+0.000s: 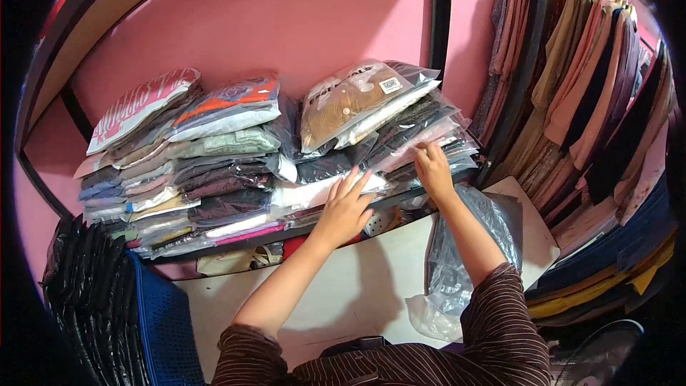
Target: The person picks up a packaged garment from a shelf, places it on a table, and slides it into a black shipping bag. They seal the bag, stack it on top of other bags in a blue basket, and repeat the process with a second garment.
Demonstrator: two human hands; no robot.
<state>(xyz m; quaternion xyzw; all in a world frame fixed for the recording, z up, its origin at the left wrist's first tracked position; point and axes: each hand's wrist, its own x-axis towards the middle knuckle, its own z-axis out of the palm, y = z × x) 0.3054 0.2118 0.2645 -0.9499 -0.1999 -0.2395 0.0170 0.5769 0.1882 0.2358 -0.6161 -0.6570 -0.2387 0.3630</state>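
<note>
My left hand has its fingers spread and lies against a white folded garment in clear plastic, low in the middle stack. To its right, my right hand is closed, its fingertips pinching the edge of a bagged garment in the right-hand stack. A brown bagged garment with a white label tops that stack, tilted on the packs below. Further left rise more stacks of bagged clothes, with a pink-and-white printed pack on top.
Clear plastic bags lie on the pale tabletop. A blue basket stands at left beside a pile of shiny black packs. Clothes on hangers and folded fabrics fill the right side. Dark shelf posts frame the pink wall.
</note>
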